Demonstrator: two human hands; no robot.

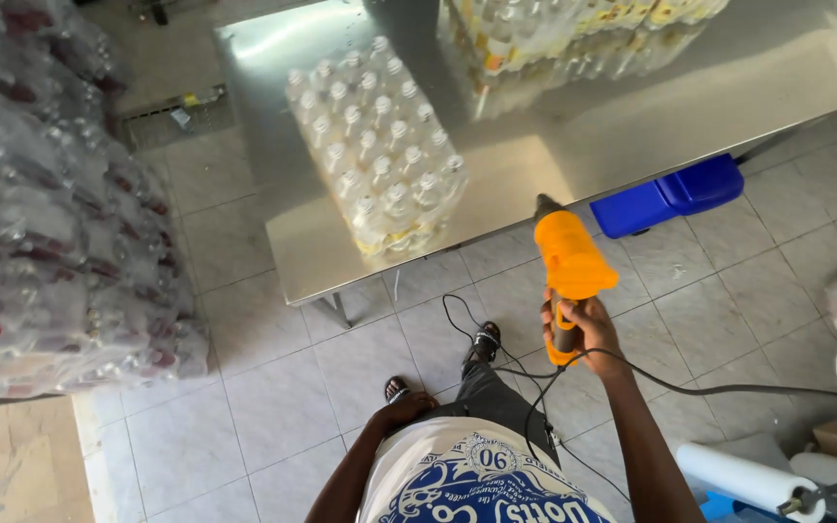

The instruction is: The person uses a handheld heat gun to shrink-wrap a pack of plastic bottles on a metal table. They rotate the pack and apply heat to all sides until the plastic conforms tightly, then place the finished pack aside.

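Head cam looks down on the right hand [585, 329] wrapped tight round the dark grip of an orange heat gun [570, 266], nozzle aimed at the steel table [632, 116] edge, cord trailing. Looks rigid and fairly light, so I'd say grab it by the handle only; that nozzle's probably hot. Left hand [407, 407] rests loosely at the hip, holding nothing.

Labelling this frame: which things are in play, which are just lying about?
In play: orange heat gun in right hand; wrapped bottle pack on steel table; power cord.
Lying about: blue crate; film rolls; stacked packs. Left hand empty.
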